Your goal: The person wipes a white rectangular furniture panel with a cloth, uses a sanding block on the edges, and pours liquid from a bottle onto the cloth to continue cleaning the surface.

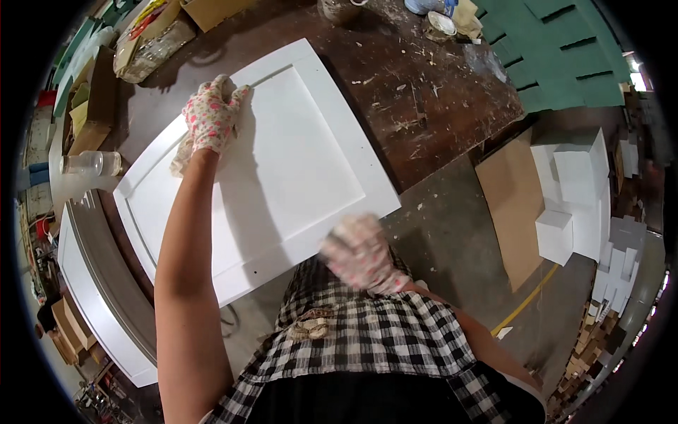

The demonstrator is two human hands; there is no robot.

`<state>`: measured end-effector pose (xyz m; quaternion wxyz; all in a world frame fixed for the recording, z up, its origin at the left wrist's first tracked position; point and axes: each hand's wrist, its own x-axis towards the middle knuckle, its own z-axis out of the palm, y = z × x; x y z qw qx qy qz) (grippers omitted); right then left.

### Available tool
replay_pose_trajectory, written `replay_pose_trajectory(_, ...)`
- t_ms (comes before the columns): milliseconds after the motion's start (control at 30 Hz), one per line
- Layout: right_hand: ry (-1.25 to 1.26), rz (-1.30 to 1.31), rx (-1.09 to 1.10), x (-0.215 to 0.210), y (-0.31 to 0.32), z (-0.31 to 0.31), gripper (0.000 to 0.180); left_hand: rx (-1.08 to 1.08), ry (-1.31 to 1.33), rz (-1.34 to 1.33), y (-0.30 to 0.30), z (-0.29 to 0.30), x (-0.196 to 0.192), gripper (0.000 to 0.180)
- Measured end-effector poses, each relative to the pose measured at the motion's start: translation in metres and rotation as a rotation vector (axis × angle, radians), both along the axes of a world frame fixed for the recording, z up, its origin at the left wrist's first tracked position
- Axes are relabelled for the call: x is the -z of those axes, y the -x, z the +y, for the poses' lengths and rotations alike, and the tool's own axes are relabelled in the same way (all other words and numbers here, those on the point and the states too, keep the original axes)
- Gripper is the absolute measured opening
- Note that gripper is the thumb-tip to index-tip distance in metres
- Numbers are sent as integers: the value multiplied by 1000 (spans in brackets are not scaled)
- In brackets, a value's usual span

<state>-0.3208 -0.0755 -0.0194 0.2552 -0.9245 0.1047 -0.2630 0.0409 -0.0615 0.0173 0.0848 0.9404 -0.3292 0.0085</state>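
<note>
1. White cabinet door panel point(275, 155) (shaker style, raised frame, recessed centre) lies flat on dark brown workbench point(424, 92), turned diagonal. Near corner overhangs the bench's front edge toward the person's checked apron.
2. L hand point(210, 116), floral work glove, arm stretched out to the panel's far-left edge near the far corner. Fingers curled over the frame there, pressing a bit of pale rag/pad point(182, 157) that shows under the wrist. Reads as a grasp on the edge + rag, not a full clench.
3. R hand point(361, 253), same glove type, at the panel's near edge by the overhanging corner. Motion-blurred; cannot tell if it grips or only touches the edge.
4. Handling (judgement): panel prob. stiff, rigid board, moderate wt, wide for one hand. Painted face looks smooth, likely slippery and scuff-prone; corners chip easily. Best hold = opposite frame edges, both hands, gloves on; keep off the recessed centre.
5. Around: second white panel w/ grey edge point(99, 297) left of the bench, lower down. Clear plastic jar point(92, 163) at bench's left edge. Cardboard boxes point(212, 10) at far-left corner. Green shaped boards point(558, 56) past the far-right corner. White blocks point(575, 191) and a brown board point(512, 205) on floor, right.
</note>
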Motion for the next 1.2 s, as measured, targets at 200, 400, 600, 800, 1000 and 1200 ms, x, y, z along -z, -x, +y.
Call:
replay_pose_trajectory(200, 194, 116, 501, -3, 5, -46, 48, 15, 10, -35, -5, 9, 3, 45)
replay_pose_trajectory(400, 127, 105, 11, 13, -22, 73, 56, 19, -20, -16, -7, 5, 1, 47)
replay_pose_trajectory(600, 132, 28, 440, 9, -2, -10, 48, 12, 27, -43, -4, 10, 4, 49)
replay_pose_trajectory(800, 149, -71, -121, 7, -56, 113, 48, 116, 390, 221, -16, 35, 12, 33)
replay_pose_trajectory(1000, 218, 136, -70, -5, -11, 35, 48, 383, 738, 369, -25, 201, -27, 52)
replay_pose_trajectory(1200, 142, 112, -353, 0, -51, 115, 50, 27, 928, 392, -5, 344, 7, 26)
